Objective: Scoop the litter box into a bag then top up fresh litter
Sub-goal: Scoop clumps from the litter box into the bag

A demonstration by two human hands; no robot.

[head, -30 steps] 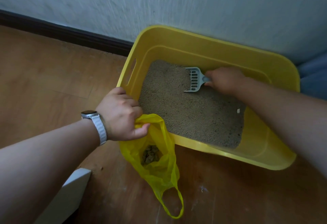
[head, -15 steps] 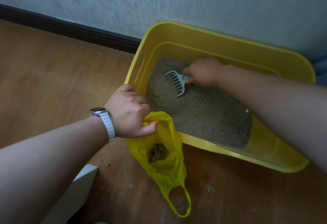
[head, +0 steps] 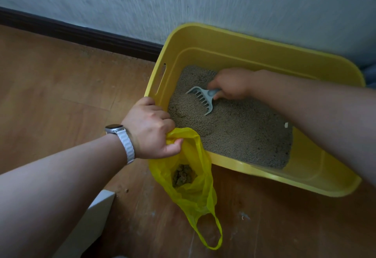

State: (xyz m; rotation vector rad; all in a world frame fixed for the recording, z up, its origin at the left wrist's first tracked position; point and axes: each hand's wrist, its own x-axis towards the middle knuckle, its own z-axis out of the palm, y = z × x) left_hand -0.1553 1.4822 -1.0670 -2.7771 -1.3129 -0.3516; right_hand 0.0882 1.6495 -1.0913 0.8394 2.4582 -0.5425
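A yellow litter box stands on the wooden floor against the wall, holding grey-brown litter. My right hand grips the handle of a pale grey slotted scoop, whose teeth lie on the litter near the box's left side. My left hand grips the rim of a yellow plastic bag at the box's near left corner. The bag hangs open, with clumps of soiled litter at its bottom.
A dark skirting board runs along the pale wall behind the box. A white object's corner sits on the floor at the lower left. A small white bit lies on the litter to the right.
My right hand has drawn the scoop from the back of the box leftward and toward me across the litter. My left hand keeps hold of the bag.
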